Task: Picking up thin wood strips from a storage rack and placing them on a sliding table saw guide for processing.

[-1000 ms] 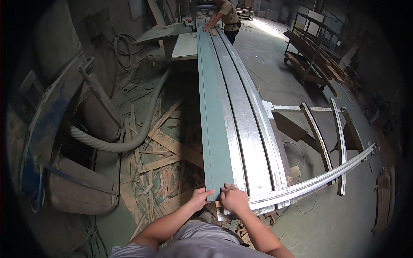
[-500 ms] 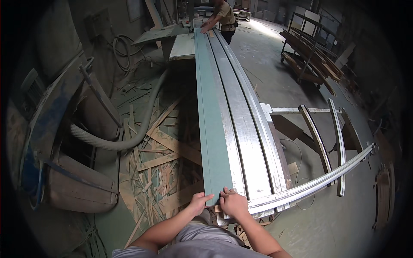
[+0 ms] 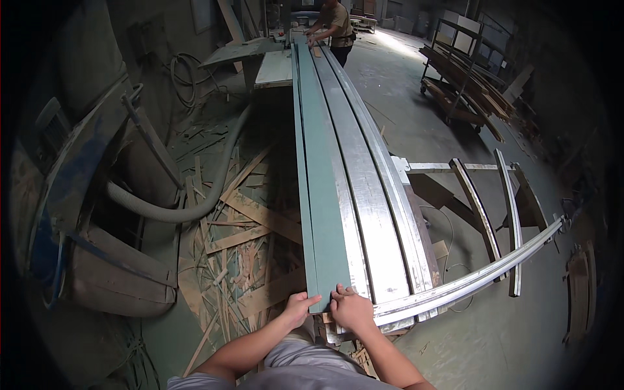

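A long green board lies lengthwise on the silver sliding table. Along its left side runs a narrow green strip, with a dark gap between the two that is wider toward the far end. My left hand grips the near left corner, thumb on top and fingers hidden below. At the near right corner my right hand is closed on the board's edge, knuckles up, beside the silver fence rail. At the far end, a co-worker's hands are at the board.
Wood offcuts litter the floor left of the table, by a grey hose and dusty collection bags. Metal support bars stick out on the right. A cart loaded with boards stands at the far right.
The dark gap between strip and board has widened at the far end. The co-worker's hands have shifted slightly. My hands keep their grip in nearly the same place.
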`<state>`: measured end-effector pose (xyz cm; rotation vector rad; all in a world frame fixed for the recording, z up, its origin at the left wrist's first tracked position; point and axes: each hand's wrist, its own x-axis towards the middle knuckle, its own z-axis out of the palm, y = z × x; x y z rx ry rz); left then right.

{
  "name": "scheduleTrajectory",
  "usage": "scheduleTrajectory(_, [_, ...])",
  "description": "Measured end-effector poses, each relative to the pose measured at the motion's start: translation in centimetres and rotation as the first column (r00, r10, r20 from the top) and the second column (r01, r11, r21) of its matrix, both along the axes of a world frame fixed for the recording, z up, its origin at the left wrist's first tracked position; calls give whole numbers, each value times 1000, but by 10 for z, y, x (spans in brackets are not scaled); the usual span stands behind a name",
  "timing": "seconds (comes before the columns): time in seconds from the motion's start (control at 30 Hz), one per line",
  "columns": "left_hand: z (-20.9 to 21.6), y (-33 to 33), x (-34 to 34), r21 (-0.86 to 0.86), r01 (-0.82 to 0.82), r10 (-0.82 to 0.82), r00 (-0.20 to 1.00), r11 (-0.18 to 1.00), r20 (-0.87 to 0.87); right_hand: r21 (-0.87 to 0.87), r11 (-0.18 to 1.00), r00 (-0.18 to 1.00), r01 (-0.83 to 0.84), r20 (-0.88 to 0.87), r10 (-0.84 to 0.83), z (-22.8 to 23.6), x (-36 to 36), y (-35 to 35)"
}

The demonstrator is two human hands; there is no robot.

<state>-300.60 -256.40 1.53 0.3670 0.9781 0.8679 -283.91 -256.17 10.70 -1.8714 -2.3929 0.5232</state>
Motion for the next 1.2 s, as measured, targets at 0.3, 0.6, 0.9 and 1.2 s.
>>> scheduleTrajectory(0.3, [7,-33,10,-78,-33,31,999,996,-25,74,996,998,57,-22,-56,11,7,-36])
scheduleTrajectory(0.6, [21,-77,13,-94,-40,25,988,995,-154,111,991,996,75,-51,-69,12,7,-60])
scheduleTrajectory(0.9, [44,-190,-56,-133,21,-47,980,991,-191,155,984,989,83,-133,-62,18,3,-75])
scheduleTrajectory(1.2, [127,-305,-155,-131,-3,-59,883,991,-466,-168,982,558,-92,-825,-89,-3,-96,-43])
